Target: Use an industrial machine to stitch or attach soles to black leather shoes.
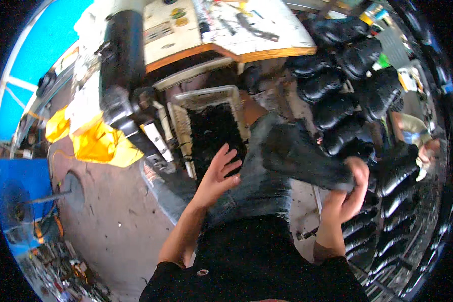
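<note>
My left hand (219, 173) hovers in front of a pale plastic basket (230, 94), its fingers spread and nothing in them. Black scraps or small dark pieces (211, 126) fill the basket; I cannot make out their kind. Across my right thigh stretches a limp, dark, cloth-like piece (307, 156), blurred in places. My right hand (355, 191) is closed around its right end, the fingers curled over the edge. My legs in blue jeans (251, 191) lie beneath both hands.
A white-topped workbench (282, 27) with tools stands ahead, beside a machine with a thick black arm (123, 50). Glossy black rounded pieces (337, 110) crowd the right, with another person (412, 126) beyond. Yellow bags (105, 143) and a fan (73, 191) are left.
</note>
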### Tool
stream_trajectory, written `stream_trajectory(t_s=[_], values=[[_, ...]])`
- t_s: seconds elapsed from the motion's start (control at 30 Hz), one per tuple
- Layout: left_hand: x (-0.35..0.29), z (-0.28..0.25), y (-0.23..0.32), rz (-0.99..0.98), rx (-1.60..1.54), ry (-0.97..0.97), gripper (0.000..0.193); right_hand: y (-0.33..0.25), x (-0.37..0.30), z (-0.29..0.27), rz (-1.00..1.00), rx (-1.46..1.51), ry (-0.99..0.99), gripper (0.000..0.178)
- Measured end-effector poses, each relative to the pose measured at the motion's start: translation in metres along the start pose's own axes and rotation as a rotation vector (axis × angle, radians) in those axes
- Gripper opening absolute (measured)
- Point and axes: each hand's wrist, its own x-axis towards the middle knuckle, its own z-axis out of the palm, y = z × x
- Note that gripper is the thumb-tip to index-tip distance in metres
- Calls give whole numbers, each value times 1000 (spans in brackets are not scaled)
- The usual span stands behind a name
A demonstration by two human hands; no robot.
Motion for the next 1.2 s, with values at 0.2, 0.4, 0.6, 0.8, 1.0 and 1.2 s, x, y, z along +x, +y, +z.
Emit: stream_trajectory(t_s=[0.2,0.4,0.6,0.8,1.0,1.2], values=[[-36,-24,40,323,-196,211,99,70,-30,65,956,1184,143,44],[-44,0,94,445,96,250,105,113,-38,72,949,1112,-115,59],[-43,9,101,407,88,370,120,91,-4,61,875,1013,-36,63],[-50,-15,78,446,-64,401,105,78,32,71,635,1136,-14,48],[-51,-27,69,532,-476,376,113,40,72,74,371,671,-269,75],[-59,-38,81,572,-474,415,119,16,82,92,334,687,-460,84]])
